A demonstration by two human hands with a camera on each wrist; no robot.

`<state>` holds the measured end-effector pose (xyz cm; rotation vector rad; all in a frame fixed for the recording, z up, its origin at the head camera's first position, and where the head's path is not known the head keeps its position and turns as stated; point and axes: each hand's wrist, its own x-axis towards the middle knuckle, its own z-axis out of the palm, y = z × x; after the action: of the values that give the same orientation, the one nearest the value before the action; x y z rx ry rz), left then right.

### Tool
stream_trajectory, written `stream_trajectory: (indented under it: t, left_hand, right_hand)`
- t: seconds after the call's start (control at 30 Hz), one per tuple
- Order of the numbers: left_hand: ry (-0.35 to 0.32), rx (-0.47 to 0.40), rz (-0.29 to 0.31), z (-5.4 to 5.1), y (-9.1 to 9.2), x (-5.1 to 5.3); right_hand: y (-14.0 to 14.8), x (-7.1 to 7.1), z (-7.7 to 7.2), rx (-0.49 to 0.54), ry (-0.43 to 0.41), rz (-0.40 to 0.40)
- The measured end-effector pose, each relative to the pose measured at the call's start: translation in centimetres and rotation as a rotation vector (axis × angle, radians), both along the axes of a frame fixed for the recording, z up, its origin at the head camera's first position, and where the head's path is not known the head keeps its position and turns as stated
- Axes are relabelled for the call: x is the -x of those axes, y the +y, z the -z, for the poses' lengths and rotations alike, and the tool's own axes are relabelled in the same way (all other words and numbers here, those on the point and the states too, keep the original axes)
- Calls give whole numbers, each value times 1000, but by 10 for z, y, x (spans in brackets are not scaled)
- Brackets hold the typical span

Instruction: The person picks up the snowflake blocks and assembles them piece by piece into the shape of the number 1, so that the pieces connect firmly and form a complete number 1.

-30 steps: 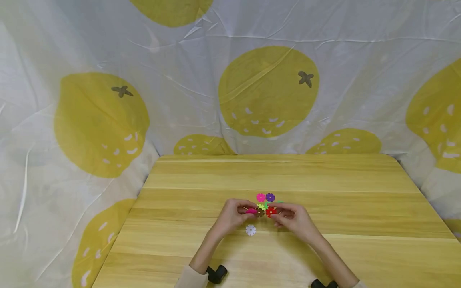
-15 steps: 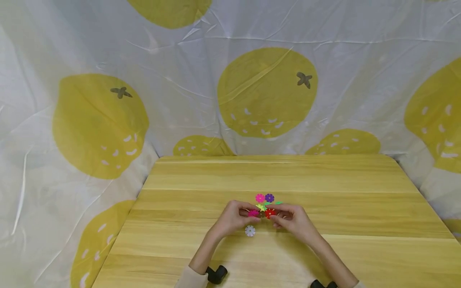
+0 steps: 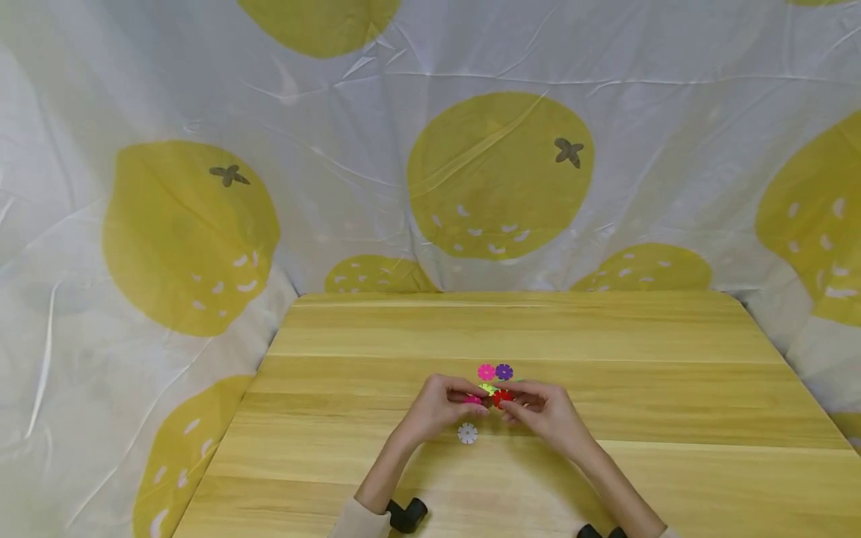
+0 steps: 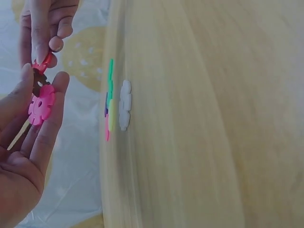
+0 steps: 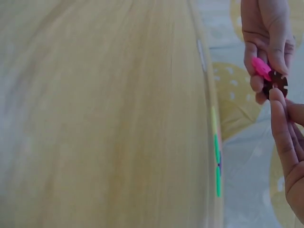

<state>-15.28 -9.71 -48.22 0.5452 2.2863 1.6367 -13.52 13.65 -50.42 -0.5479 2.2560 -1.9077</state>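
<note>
My left hand (image 3: 433,407) holds a pink notched building disc (image 4: 42,104) between thumb and fingers. A brown notched disc (image 5: 281,81) is joined to it, standing at an angle to the pink one. My right hand (image 3: 551,411) pinches a red notched disc (image 3: 501,400), whose edge meets the brown disc in the left wrist view. Whether red and brown are slotted together I cannot tell, as fingers cover the contact. Both hands are raised above the table. In the head view the brown disc is mostly hidden.
On the wooden table (image 3: 336,336) lie a white disc (image 3: 467,433) nearer the person, and a pink disc (image 3: 486,372) and a purple disc (image 3: 504,371) beyond the hands. A yellow disc (image 3: 487,389) and green discs (image 4: 111,78) lie beside them. A lemon-print cloth (image 3: 350,164) hangs behind.
My right hand has brought the red disc leftward, closing the gap to the brown disc. The left hand has turned the joined pink and brown discs, so brown's face no longer shows from the head.
</note>
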Motion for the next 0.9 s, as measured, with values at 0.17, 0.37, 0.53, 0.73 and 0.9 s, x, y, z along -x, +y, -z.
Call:
stream_trajectory:
  t: [0.17, 0.37, 0.53, 0.73, 0.9]
  left_hand:
    - [4, -43, -36, 0, -2, 0]
    - [-23, -92, -65, 0, -1, 0]
    - [-4, -83, -69, -3, 2, 0]
    - [-15, -85, -70, -2, 3, -1]
    - [-65, -89, -63, 0, -2, 1]
  right_hand:
    - [-1, -1, -2, 50, -19, 4]
    - [-2, 0, -6, 69, -32, -5]
    - [-2, 0, -7, 55, -21, -11]
    - [-2, 0, -4, 62, -55, -21]
    - [-2, 1, -4, 61, -60, -37]
